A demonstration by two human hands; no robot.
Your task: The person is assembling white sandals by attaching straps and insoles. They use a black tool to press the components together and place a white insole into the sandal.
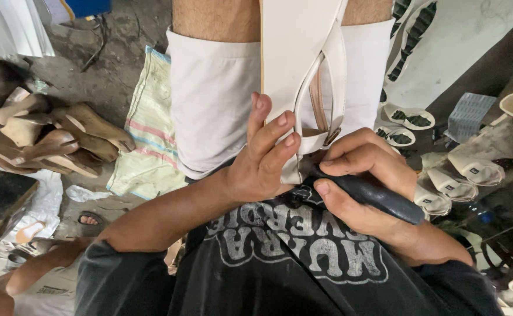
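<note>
My left hand [265, 158] gripping the white sandal [303, 64] at centre, right hand [359, 178] clenching a dark tool handle [379, 196], striped sack [148, 126] lying centre left, grey ribbed pack [470, 116] sitting upper right

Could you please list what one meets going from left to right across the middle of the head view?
Pile of wooden shoe lasts → striped woven sack → left hand on the white sandal → right hand gripping a dark-handled tool → pale sandal soles.
</note>
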